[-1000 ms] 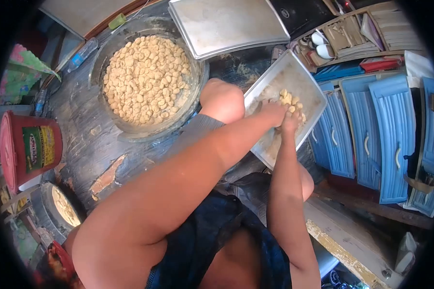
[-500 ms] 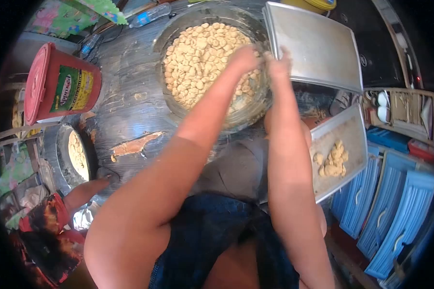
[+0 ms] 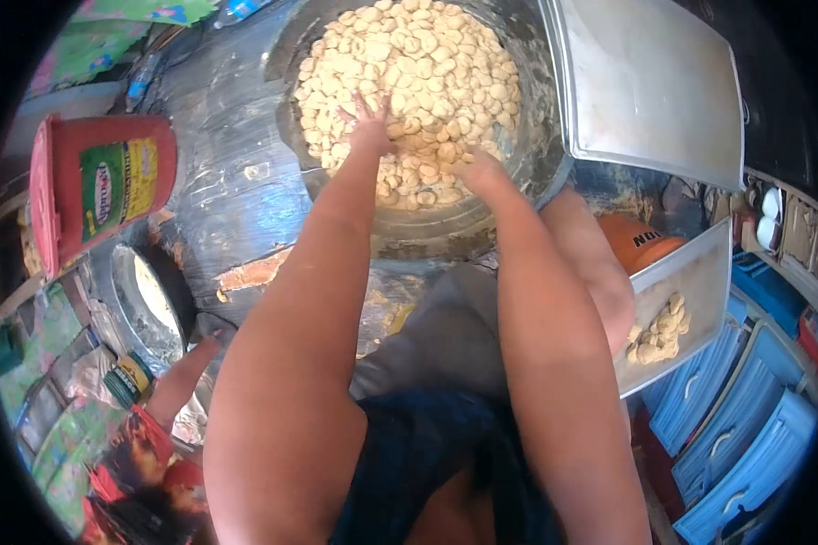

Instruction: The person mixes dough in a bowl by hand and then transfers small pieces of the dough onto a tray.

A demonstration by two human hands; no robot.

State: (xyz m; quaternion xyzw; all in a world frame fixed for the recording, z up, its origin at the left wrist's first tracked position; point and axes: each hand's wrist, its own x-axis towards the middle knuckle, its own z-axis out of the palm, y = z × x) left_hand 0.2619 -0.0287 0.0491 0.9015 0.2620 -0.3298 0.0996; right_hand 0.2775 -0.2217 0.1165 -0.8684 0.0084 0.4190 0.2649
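Observation:
A wide dark basin (image 3: pixel 418 238) holds a broad heap of small, pale dough pieces (image 3: pixel 427 73). My left hand (image 3: pixel 370 129) rests on the near left part of the heap, palm down with fingers spread. Across from it, my right hand (image 3: pixel 483 174) touches the dough near the basin's right side. Its fingers point inward and look apart, though their tips are partly hidden among the pieces. Neither hand visibly grips anything. A shallow metal tray (image 3: pixel 641 304) beside my right arm carries a small cluster of dough lumps (image 3: pixel 661 334).
Metal trays (image 3: pixel 654 77) lean over the basin's right edge. On the left stand a red lidded bucket (image 3: pixel 109 186) and a smaller dark basin (image 3: pixel 177 313). Another person's arm (image 3: pixel 180 386) reaches in at lower left. Blue slatted panels (image 3: pixel 745 454) are at right.
Both hands have come from the basin's far right side back over the dough. My left hand moved left and spread its fingers. The view has shifted slightly.

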